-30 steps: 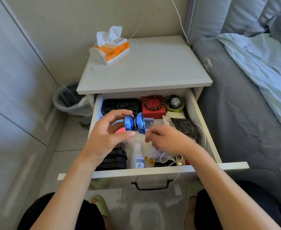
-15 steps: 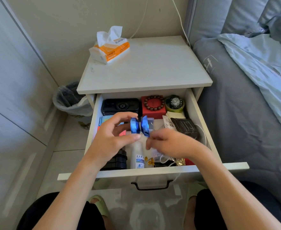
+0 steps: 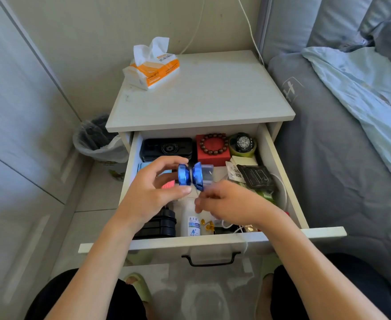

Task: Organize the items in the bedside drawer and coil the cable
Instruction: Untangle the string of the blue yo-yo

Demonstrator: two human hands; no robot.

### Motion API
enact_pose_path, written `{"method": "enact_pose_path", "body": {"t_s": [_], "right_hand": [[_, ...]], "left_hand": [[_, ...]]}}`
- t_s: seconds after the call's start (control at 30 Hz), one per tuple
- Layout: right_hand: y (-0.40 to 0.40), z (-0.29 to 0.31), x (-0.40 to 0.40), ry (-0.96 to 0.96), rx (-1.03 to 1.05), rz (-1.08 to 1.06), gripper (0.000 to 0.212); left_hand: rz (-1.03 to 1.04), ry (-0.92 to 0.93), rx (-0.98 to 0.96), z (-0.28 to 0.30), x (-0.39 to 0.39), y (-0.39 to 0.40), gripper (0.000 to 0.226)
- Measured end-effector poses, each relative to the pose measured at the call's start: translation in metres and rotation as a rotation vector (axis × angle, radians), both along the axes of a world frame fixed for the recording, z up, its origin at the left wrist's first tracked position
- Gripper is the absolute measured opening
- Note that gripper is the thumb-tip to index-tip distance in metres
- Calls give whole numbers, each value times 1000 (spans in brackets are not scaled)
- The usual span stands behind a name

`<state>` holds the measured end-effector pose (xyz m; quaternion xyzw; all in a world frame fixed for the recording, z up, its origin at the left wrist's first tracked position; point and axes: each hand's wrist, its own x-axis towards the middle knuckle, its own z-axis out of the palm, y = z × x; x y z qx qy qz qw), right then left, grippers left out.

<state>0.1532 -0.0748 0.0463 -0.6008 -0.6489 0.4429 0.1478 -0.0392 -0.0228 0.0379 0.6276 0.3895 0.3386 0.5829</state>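
Note:
The bedside drawer (image 3: 280, 174) stands pulled open and holds mixed items. Above its middle, my left hand (image 3: 150, 192) grips a shiny blue yo-yo (image 3: 191, 176) between thumb and fingers. Just below the yo-yo, my right hand (image 3: 231, 202) has its fingertips pinched together on what looks like the thin yo-yo string. A white cable (image 3: 282, 190) loops loosely along the drawer's right side and trails over the front edge.
In the drawer lie a black case (image 3: 166, 147), a red box with a bead bracelet (image 3: 213, 153), a watch (image 3: 243, 143), a black packet (image 3: 256, 177), a white bottle (image 3: 193, 222) and a black box (image 3: 162, 224). A tissue pack (image 3: 154, 68) sits on the nightstand; bin (image 3: 97, 139) left, bed (image 3: 340, 158) right.
The yo-yo stays in my left hand, shifted slightly and turned a little. My right hand has sunk a bit lower beneath it, fingers still pinched.

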Motion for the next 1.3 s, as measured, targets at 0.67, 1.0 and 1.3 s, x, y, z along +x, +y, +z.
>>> {"method": "enact_pose_path", "body": {"t_s": [0.67,1.0,1.3], "right_hand": [[3,9,11,247,98,-193,21],[1,5,-6,131,-51,62,22],[17,-4,12,27,129,-210,23]], "left_hand": [[-54,275,73,-9,3,1,49],[46,184,106,-9,1,4,48],[-40,2,26,-4,-2,0,46]]}}
